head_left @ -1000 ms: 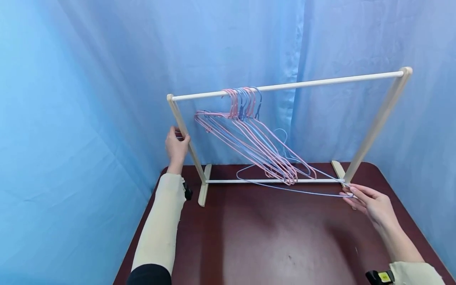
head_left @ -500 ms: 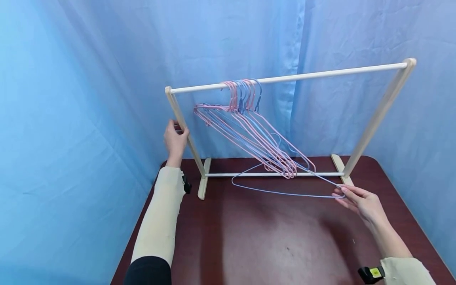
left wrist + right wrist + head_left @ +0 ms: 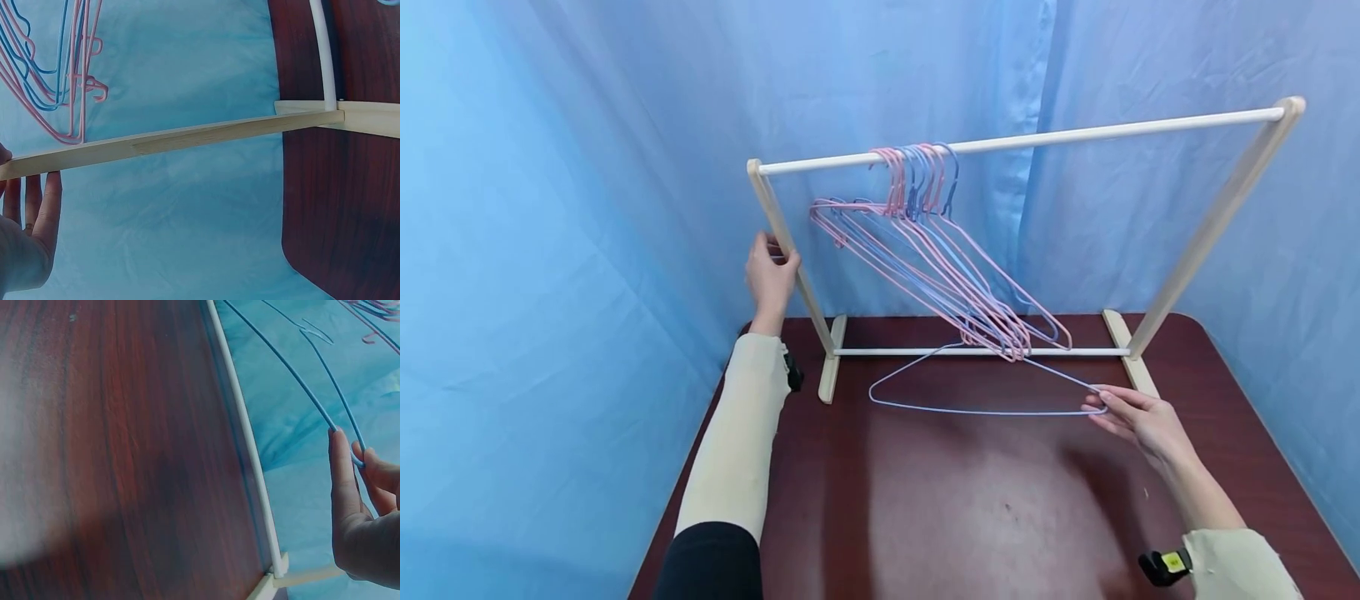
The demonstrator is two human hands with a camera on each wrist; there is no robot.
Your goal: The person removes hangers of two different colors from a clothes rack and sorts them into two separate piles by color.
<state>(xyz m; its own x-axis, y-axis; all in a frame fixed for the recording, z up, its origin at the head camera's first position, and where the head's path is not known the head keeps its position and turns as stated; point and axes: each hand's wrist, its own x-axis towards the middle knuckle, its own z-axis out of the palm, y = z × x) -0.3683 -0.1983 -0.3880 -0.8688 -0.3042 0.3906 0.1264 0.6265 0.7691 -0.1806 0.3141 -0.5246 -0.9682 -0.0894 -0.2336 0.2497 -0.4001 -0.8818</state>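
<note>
My left hand point(image 3: 771, 279) grips the left wooden post point(image 3: 810, 310) of a small clothes rack between thumb and fingers. The left wrist view shows the fingertips point(image 3: 54, 178) against the post's edge. My right hand point(image 3: 1153, 427) pinches one rounded corner of a blue wire hanger point(image 3: 977, 412), held off the rack in front of its lower bar. The hanger's upper part overlaps the hanging hangers in the head view; its hook shows better in the right wrist view. Several pink and blue clothes hangers point(image 3: 1000, 329) hang bunched from the white top bar point(image 3: 1112, 133), left of its middle.
The rack's right post point(image 3: 1217, 225) leans outward in view, and its wooden feet point(image 3: 827, 379) stand on a dark red-brown table point(image 3: 970, 500). A thin white lower bar point(image 3: 887, 352) joins the posts. Blue curtains point(image 3: 625, 208) hang behind and left.
My right hand has drawn the blue hanger leftward and nearer, away from the hanging bunch. The left hand keeps its hold on the post. The head view has tilted down slightly.
</note>
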